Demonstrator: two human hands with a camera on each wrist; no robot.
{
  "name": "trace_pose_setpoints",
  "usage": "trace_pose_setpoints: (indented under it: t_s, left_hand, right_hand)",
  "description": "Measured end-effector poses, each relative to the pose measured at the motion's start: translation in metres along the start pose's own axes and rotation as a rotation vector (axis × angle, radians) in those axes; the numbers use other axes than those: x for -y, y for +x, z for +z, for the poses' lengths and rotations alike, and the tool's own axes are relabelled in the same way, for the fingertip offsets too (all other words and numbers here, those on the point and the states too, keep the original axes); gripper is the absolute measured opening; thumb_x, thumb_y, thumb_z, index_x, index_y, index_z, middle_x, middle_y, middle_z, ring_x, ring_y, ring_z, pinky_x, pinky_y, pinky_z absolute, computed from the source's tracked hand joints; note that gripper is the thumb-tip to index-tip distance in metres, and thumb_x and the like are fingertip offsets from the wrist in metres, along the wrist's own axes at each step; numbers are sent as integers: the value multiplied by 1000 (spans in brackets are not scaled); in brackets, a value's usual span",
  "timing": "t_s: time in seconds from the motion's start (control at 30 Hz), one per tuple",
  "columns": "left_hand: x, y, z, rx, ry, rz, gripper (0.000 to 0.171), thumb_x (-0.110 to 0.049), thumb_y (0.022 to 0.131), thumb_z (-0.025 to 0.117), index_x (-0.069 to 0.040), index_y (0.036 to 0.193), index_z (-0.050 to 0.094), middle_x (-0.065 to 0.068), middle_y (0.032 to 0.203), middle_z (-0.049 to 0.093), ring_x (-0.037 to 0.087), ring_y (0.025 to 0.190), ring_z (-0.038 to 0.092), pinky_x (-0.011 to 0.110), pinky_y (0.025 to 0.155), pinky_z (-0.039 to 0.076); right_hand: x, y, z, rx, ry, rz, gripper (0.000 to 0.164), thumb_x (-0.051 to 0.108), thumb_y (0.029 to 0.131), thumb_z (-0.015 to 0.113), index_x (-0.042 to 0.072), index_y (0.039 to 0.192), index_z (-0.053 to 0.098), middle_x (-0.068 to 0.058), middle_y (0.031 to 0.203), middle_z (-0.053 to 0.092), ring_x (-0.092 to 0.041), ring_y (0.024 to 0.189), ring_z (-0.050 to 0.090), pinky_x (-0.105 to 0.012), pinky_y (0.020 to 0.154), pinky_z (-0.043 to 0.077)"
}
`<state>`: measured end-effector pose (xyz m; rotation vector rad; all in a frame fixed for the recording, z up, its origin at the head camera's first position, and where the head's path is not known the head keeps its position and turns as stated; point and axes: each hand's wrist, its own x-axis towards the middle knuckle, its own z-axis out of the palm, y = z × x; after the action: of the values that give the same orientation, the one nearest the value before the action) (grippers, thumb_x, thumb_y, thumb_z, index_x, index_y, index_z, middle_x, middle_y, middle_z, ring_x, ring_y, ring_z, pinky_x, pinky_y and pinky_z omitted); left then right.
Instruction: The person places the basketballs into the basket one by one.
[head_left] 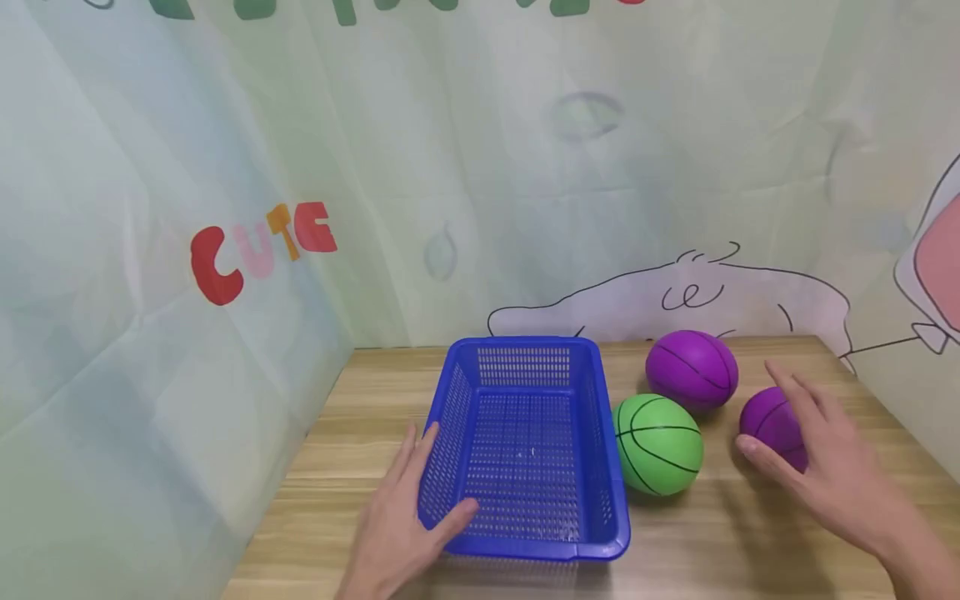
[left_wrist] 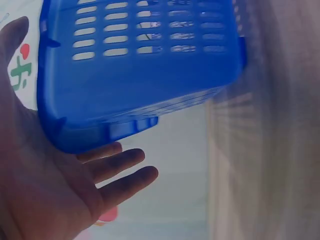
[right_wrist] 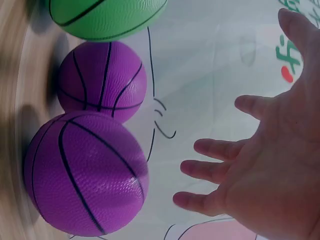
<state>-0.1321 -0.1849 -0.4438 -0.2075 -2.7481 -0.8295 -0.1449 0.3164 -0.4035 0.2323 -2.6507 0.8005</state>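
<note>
A blue plastic basket [head_left: 525, 547] with slotted walls stands on the table with nothing inside. At its front left corner is my left hand [head_left: 393, 521], thumb over the front rim and fingers spread along the left side. In the left wrist view those fingers [left_wrist: 117, 165] reach past the basket's corner. My right hand [head_left: 843, 471] hovers over the nearer purple ball [head_left: 767, 425], fingers spread and apart from it in the right wrist view. A green ball [head_left: 658, 446] with black lines sits against the basket's right side. Behind it lies another purple ball [head_left: 690, 369].
The wood-grain table [head_left: 337, 433] ends at a pale printed curtain [head_left: 450, 167] at the back and on both sides. Colored letters [head_left: 258, 250] mark the left curtain.
</note>
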Motion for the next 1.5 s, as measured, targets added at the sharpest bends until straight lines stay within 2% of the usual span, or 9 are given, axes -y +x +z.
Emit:
trace_pose_setpoints:
  t_s: [0.17,0.33,0.53,0.7,0.83,0.93,1.03,1.2,1.5]
  left_hand:
    - [6,-3,5,28,-86,-57,113,-70,92,77,-29,181,19,19,184,18,52,162,34,85,116,38]
    - [12,-5,10,-6,-198,-51,117,-62,92,80,-25,181,15,15,184,23,44,166,28,77,126,32]
    - [18,-7,14,-25,-303,-23,116,-53,90,84,-24,181,17,15,178,40,45,154,51,75,121,42]
    - [19,-8,14,-3,-360,-45,117,-46,86,90,-25,180,23,17,168,54,43,143,62,72,118,48]
    - [18,-9,13,53,-382,-105,126,-45,80,98,-22,180,24,18,166,56,42,142,62,70,119,48]
    - [17,-9,13,95,-414,-138,135,-46,76,102,-24,180,20,15,170,52,38,146,59,68,122,45]
    - [18,-8,12,106,-423,-151,138,-47,74,104,-25,181,20,14,172,50,37,147,58,68,123,44]
    - [18,-9,12,103,-464,-170,139,-43,72,106,-25,180,21,13,175,45,37,150,54,68,126,41]
    - [13,-7,10,133,-475,-210,138,-48,74,104,-27,180,19,13,176,44,39,151,54,70,126,40]
  right_hand:
    - [-15,7,-5,-31,104,-3,94,28,108,72,20,181,13,-48,167,22,-76,145,28,-99,109,18]
    - [-32,11,-9,-53,95,35,93,31,110,66,16,181,9,-49,171,15,-73,156,13,-96,116,7]
    - [-49,9,-9,-41,61,113,94,37,111,63,13,181,4,-51,171,10,-76,154,12,-99,110,12]
    - [-63,15,5,-39,19,188,99,43,109,67,2,178,10,-56,165,12,-80,148,17,-101,103,21]
    - [-72,13,23,-70,-21,213,110,46,98,83,-3,174,20,-59,156,20,-80,136,30,-97,95,35]
    - [-77,8,36,-114,-21,213,119,42,87,96,2,174,25,-57,156,21,-78,135,31,-94,90,39]
    - [-78,7,43,-140,-22,235,123,37,80,101,7,174,26,-58,156,19,-78,136,28,-93,87,41]
    - [-78,9,46,-155,-25,267,117,30,79,101,7,169,30,-59,150,22,-76,132,30,-91,83,43]
    - [-78,6,47,-167,-1,326,117,25,81,99,5,171,28,-58,153,19,-79,128,33,-92,87,43]
